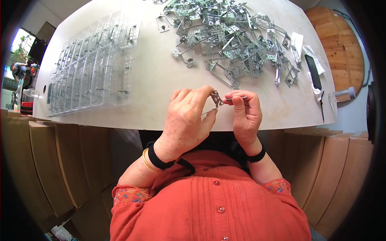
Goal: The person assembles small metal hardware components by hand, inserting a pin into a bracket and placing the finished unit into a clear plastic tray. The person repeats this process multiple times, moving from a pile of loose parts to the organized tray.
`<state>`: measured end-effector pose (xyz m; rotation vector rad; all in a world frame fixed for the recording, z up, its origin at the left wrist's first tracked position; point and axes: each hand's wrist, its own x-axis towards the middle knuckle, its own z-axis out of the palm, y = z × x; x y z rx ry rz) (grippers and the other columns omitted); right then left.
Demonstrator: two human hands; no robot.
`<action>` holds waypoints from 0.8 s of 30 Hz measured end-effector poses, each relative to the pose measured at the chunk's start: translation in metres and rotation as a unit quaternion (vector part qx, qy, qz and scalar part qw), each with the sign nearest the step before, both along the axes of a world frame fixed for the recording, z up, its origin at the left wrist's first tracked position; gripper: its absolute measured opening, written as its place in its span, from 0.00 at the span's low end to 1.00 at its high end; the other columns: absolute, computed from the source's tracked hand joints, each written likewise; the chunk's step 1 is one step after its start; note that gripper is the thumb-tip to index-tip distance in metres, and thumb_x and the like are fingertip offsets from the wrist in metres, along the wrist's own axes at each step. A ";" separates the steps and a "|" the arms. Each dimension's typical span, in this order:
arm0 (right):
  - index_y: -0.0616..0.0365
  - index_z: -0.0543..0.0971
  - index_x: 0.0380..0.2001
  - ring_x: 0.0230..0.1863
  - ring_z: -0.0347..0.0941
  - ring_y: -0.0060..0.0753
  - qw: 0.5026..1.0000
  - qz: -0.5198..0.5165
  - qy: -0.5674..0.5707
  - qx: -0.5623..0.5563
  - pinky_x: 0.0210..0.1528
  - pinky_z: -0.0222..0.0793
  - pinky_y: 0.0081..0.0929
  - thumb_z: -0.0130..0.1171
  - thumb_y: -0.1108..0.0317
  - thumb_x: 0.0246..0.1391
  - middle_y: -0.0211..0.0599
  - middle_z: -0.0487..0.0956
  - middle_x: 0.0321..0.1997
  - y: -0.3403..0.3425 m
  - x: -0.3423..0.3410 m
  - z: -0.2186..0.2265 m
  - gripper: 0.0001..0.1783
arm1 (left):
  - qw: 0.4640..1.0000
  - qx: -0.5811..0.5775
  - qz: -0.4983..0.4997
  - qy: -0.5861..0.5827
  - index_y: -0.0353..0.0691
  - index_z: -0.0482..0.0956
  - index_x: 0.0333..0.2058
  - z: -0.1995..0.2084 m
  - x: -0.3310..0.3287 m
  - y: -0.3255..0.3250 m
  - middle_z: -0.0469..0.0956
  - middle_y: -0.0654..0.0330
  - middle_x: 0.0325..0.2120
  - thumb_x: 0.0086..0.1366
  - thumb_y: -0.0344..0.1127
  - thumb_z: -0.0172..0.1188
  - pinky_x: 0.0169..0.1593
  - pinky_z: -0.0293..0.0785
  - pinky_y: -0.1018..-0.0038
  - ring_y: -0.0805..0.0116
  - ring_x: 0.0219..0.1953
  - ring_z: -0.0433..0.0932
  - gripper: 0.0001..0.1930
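Observation:
Close to the table's front edge, my left hand (pixel 187 116) pinches a small perforated metal bracket (pixel 216 99) between thumb and fingers. A thin rod (pixel 208 112) sticks out by the left thumb; whether it belongs to the bracket is unclear. My right hand (pixel 247 115) is closed on a slim metal rod (pixel 237 98), one end of which touches or nearly touches the bracket. Beyond both hands lies a large heap of similar metal brackets with rods (pixel 229 40), tangled together.
Clear plastic compartment trays (pixel 90 64) holding small metal parts cover the left of the white table (pixel 150 84). To the right lie a black phone (pixel 313 71) and white wrappers (pixel 296 45). Cardboard boxes (pixel 52 160) stand below the table on both sides. A person (pixel 19 70) is far left.

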<state>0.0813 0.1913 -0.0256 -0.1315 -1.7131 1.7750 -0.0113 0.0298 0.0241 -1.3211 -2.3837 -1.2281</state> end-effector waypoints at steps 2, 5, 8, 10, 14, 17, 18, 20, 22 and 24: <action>0.62 0.74 0.48 0.44 0.80 0.24 1.000 0.007 -0.009 0.003 0.51 0.79 0.24 0.58 0.68 0.75 0.39 0.82 0.46 0.000 0.000 -0.001 0.08 | 0.998 0.057 0.003 -0.020 0.37 0.78 0.51 0.003 -0.006 0.004 0.83 0.53 0.38 0.53 0.25 0.73 0.55 0.74 0.59 0.50 0.42 0.82 0.25; 0.62 0.75 0.48 0.43 0.81 0.22 0.999 0.016 -0.035 0.016 0.50 0.78 0.22 0.59 0.68 0.75 0.37 0.83 0.45 -0.001 0.001 -0.001 0.08 | 0.990 0.083 0.018 -0.116 0.35 0.76 0.52 0.005 -0.011 0.003 0.83 0.53 0.42 0.56 0.23 0.73 0.56 0.79 0.62 0.54 0.47 0.85 0.25; 0.62 0.76 0.47 0.42 0.81 0.20 0.997 0.016 -0.054 0.043 0.48 0.78 0.21 0.60 0.69 0.74 0.35 0.84 0.43 -0.001 0.001 -0.003 0.08 | 0.970 0.104 0.021 -0.219 0.35 0.73 0.54 -0.001 -0.012 -0.006 0.83 0.55 0.47 0.60 0.22 0.73 0.60 0.76 0.68 0.65 0.50 0.82 0.25; 0.62 0.76 0.47 0.41 0.81 0.20 0.996 0.012 -0.062 0.056 0.47 0.78 0.20 0.60 0.69 0.74 0.34 0.84 0.42 -0.001 0.002 -0.004 0.08 | 0.956 0.116 0.014 -0.269 0.35 0.72 0.54 -0.008 -0.014 -0.013 0.82 0.55 0.51 0.61 0.20 0.72 0.62 0.74 0.71 0.69 0.53 0.80 0.25; 0.62 0.76 0.47 0.40 0.81 0.19 0.995 0.010 -0.074 0.066 0.47 0.78 0.20 0.60 0.69 0.74 0.34 0.84 0.42 -0.002 0.002 -0.001 0.07 | 0.941 0.133 0.008 -0.310 0.35 0.71 0.54 -0.019 -0.017 -0.028 0.80 0.53 0.55 0.62 0.17 0.71 0.64 0.73 0.70 0.67 0.58 0.79 0.24; 0.62 0.76 0.47 0.41 0.81 0.20 0.994 0.011 -0.082 0.075 0.47 0.78 0.20 0.61 0.70 0.74 0.34 0.84 0.42 -0.002 0.003 0.000 0.07 | 0.943 0.117 0.016 -0.310 0.35 0.71 0.54 -0.022 -0.016 -0.039 0.80 0.53 0.55 0.62 0.18 0.71 0.64 0.74 0.70 0.67 0.58 0.79 0.24; 0.62 0.76 0.47 0.41 0.81 0.20 0.993 0.011 -0.085 0.078 0.48 0.78 0.20 0.61 0.70 0.74 0.33 0.84 0.42 -0.002 0.002 0.000 0.07 | 0.945 0.110 0.020 -0.308 0.35 0.71 0.54 -0.024 -0.015 -0.041 0.80 0.53 0.55 0.63 0.18 0.72 0.64 0.74 0.70 0.67 0.58 0.79 0.24; 0.62 0.76 0.47 0.41 0.81 0.20 0.994 0.014 -0.082 0.074 0.48 0.77 0.20 0.61 0.70 0.74 0.33 0.83 0.43 -0.002 0.002 0.000 0.07 | 0.939 0.118 0.027 -0.321 0.35 0.71 0.55 -0.028 -0.013 -0.044 0.80 0.54 0.54 0.63 0.19 0.73 0.63 0.74 0.71 0.68 0.57 0.79 0.25; 0.62 0.76 0.47 0.41 0.80 0.20 0.994 0.016 -0.082 0.076 0.48 0.77 0.20 0.61 0.71 0.74 0.33 0.83 0.43 -0.003 0.002 0.001 0.07 | 0.939 0.125 0.040 -0.317 0.34 0.73 0.54 -0.033 -0.011 -0.045 0.80 0.55 0.52 0.62 0.20 0.74 0.61 0.75 0.71 0.67 0.55 0.79 0.24; 0.62 0.76 0.47 0.42 0.80 0.20 0.993 0.017 -0.082 0.086 0.49 0.77 0.20 0.60 0.71 0.74 0.33 0.83 0.43 -0.002 0.001 0.001 0.06 | 0.946 0.129 0.060 -0.292 0.34 0.75 0.52 -0.036 -0.010 -0.046 0.80 0.55 0.50 0.60 0.21 0.76 0.59 0.76 0.70 0.66 0.53 0.79 0.24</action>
